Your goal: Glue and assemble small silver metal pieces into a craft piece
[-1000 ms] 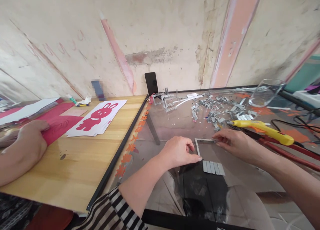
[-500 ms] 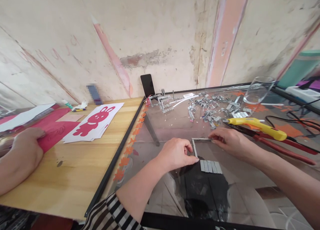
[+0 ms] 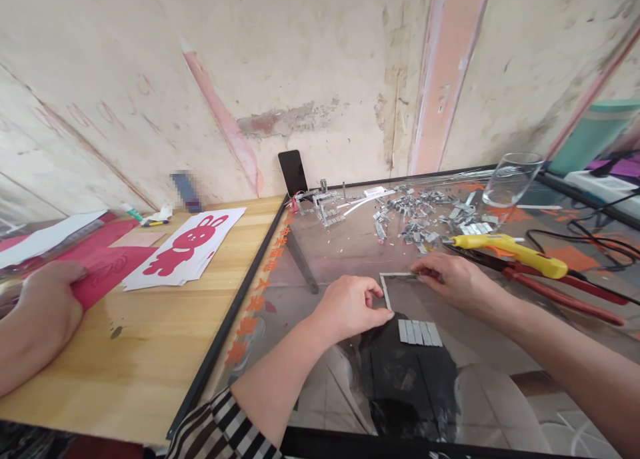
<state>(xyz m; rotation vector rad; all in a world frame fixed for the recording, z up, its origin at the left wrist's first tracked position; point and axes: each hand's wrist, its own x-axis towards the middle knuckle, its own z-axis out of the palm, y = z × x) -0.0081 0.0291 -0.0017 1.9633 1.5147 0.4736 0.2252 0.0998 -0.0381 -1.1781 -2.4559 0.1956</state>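
A thin light-grey L-shaped strip (image 3: 385, 292) lies low over the glass tabletop, its corner at the far left. My left hand (image 3: 353, 306) pinches the near end of one arm of the L between thumb and fingers. At the end of the other arm, the fingertips of my right hand (image 3: 447, 279) are closed. Just nearer to me, a small panel of grey slats (image 3: 420, 333) set side by side lies flat, apart from both hands. Exactly how the fingertips meet the strip is partly hidden.
Right of my right hand lie a yellow glue gun (image 3: 515, 249) and red-handled pliers (image 3: 565, 296). Grey metal-like scraps (image 3: 420, 209), a drinking glass (image 3: 513, 179) and a phone (image 3: 293, 171) stand or lie farther back. At left, another person's hand (image 3: 53, 292) rests on red paper (image 3: 113, 272).
Both hands keep their hold on the L-shaped strip with hardly any motion. The whole view has shifted slightly.
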